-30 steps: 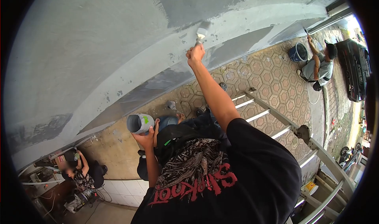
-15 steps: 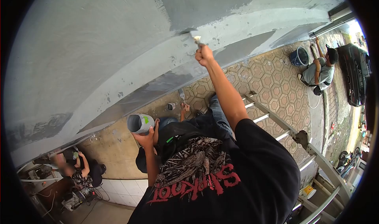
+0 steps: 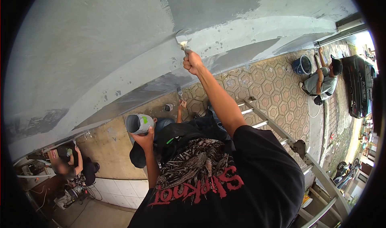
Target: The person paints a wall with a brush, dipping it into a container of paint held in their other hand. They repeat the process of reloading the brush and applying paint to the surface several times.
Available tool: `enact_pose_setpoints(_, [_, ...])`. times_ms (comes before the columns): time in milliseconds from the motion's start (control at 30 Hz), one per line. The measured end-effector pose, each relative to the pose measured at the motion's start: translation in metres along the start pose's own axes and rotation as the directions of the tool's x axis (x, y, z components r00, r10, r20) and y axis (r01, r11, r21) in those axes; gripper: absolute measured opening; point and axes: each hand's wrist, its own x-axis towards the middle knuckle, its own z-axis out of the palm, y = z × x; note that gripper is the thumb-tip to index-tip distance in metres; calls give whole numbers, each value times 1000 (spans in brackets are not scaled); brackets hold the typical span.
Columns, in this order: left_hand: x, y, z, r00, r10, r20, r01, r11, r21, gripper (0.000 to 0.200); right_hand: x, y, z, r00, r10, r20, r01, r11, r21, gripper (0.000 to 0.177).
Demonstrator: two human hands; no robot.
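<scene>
My right hand (image 3: 193, 62), fingers wrapped round the handle, holds a paintbrush (image 3: 182, 38) with its broad end up at the grey wall (image 3: 120, 35). The brush head meets the lower edge of a darker grey patch (image 3: 209, 7), just above a pale curved band (image 3: 241, 29). Lower and to the left, my left hand (image 3: 144, 139) grips a grey-smeared paint can (image 3: 139, 124) with a bright green mark on its side. The can is tilted, its open mouth turned to the left, and grey coats the inside.
An aluminium ladder (image 3: 277, 132) stands at my right. Below me a co-worker's hand (image 3: 181, 105) holds a brush near a small can (image 3: 168, 107). Another person (image 3: 321, 81) crouches by a dark bucket (image 3: 301, 65); a third person (image 3: 78, 167) is at lower left. A black car (image 3: 358, 87) is at far right.
My right hand and the brush have moved left along the wall, and the brush now points more upright. The can in my left hand has shifted slightly left in view.
</scene>
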Motion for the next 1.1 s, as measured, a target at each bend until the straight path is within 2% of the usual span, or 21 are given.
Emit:
enact_pose_setpoints(33, [1,1,1,1000,7,8,-7,1000,19,95,-5,4,-4,1000,-3,-2,3,1000,2,18])
enact_pose_setpoints(100, [0,1,2,1000,12,16,-12,999,35,95,-18,16,-13,985,-129,-111,130,992,-4,13])
enact_pose_setpoints(133, [0,-1,1,1000,2,20,-3,999,48,95,-27,23,-13,985,-130,-112,130,991,-6,13])
enact_pose_setpoints(200, [-1,-6,-1,1000,-9,17,8,998,59,94,-35,35,-12,901,-283,-329,351,922,167,16])
enact_pose_setpoints(233, [-2,-8,-3,1000,3,21,-5,997,76,94,-28,38,-16,857,-336,-391,434,879,197,19])
enact_pose_setpoints(333, [-9,-9,-10,1000,21,12,-22,995,96,95,-9,15,-31,894,-291,-339,374,903,213,21])
enact_pose_setpoints(367, [-11,-8,-11,1000,23,6,-23,995,94,95,1,-2,-40,970,-204,-134,224,961,161,21])
enact_pose_setpoints(400, [-12,-7,-11,1000,24,6,-24,995,95,95,5,-14,-33,970,-203,-133,223,961,162,21])
enact_pose_setpoints(467, [-17,-5,-12,1000,-6,-10,7,998,60,96,2,-37,-16,998,-52,-34,53,998,43,32])
enact_pose_setpoints(533, [-21,-7,-15,1000,-14,-9,15,998,69,97,-8,-37,-22,997,-50,-53,52,998,29,31])
enact_pose_setpoints(600, [-16,-9,-9,1000,-9,-9,9,998,64,97,-32,-22,-30,982,-130,-139,133,991,16,31])
enact_pose_setpoints(667, [-17,-9,-6,1000,5,-24,-4,998,56,97,-36,1,-37,967,-156,-200,174,982,78,30])
enact_pose_setpoints(733, [-16,-8,-4,999,3,-33,0,995,96,97,-33,13,-36,893,-263,-366,354,912,208,29])
enact_pose_setpoints(767, [-16,-7,-4,999,1,-38,4,990,138,97,-27,8,-36,896,-258,-363,347,915,207,29])
enact_pose_setpoints(833, [-15,-8,-5,999,10,-35,-5,986,167,97,-8,-7,-33,978,-172,-120,189,970,149,27])
enact_pose_setpoints(867, [-14,-8,-4,1000,20,-22,-16,982,189,97,-8,-10,-31,978,-173,-120,190,970,153,27])
enact_pose_setpoints(933, [-12,-3,3,1000,20,-10,-18,986,164,96,-22,-29,-13,993,52,108,-41,994,-98,25])
enact_pose_setpoints(1000, [-8,0,10,1000,23,-1,-23,990,136,96,-45,-24,-10,998,-11,58,20,987,-162,28])
enact_pose_setpoints(1100, [-7,-1,10,1000,13,-18,-12,997,82,95,-60,-4,-31,989,-85,-120,86,996,8,28])
